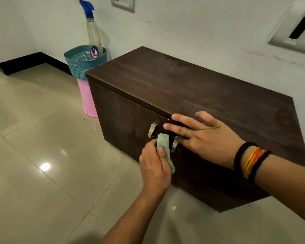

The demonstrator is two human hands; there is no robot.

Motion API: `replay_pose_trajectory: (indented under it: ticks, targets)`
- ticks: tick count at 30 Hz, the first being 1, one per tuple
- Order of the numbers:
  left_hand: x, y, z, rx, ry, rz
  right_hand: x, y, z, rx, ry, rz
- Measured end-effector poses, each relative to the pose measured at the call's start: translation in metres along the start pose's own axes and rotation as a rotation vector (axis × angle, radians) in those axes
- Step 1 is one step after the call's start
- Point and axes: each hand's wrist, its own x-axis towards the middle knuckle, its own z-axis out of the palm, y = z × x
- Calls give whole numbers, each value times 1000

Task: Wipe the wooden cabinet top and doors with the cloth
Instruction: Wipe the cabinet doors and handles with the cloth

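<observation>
Pressing a green cloth (165, 152) against the cabinet (192, 95) front, our left hand (155, 170) has its grip closed on the cloth, thumb on top, right between the two metal handles (152, 130) where the doors meet, at about 6 o'clock from the top's front edge. Our right hand (203, 138) lies open and flat, holding nothing, its fingers (178, 128) spread over the front edge of the top and down onto the upper corner of the right door, just at 2 o'clock from the cloth. Black and orange bands (250, 162) circle that wrist. The dark wooden top is bare and shows faint dull patches. At 10 o'clock from the cabinet, touching its left end, a teal basket (81, 62) sits on a pink bin (88, 99), with a spray bottle (93, 36) standing in the basket against the white wall. The cabinet rests on a glossy tiled floor (42, 155); a small yellow scrap (174, 208) lies on it at 6 o'clock from our left hand.
</observation>
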Motion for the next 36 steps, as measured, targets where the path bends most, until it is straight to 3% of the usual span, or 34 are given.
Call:
replay_pose_trajectory:
  ticks: [8, 13, 17, 19, 25, 29, 36]
  targets:
    - [7, 18, 12, 66, 0, 60, 8, -2, -2, 156, -100, 58]
    - [-1, 4, 21, -1, 25, 68, 11, -6, -1, 267, -99, 66]
    - [-12, -12, 21, -185, -17, 46, 9, -9, -1, 222, -137, 86]
    - [-4, -10, 22, -159, 14, 69, 12, -11, -3, 210, -162, 101]
    - [7, 0, 25, -65, 39, 74, 17, -14, -2, 311, -53, 124]
    - [-6, -14, 20, -68, -43, 89, 15, -14, 0, 288, -59, 120]
    - [4, -1, 27, -27, 10, 85, 16, -12, 1, 318, -54, 106]
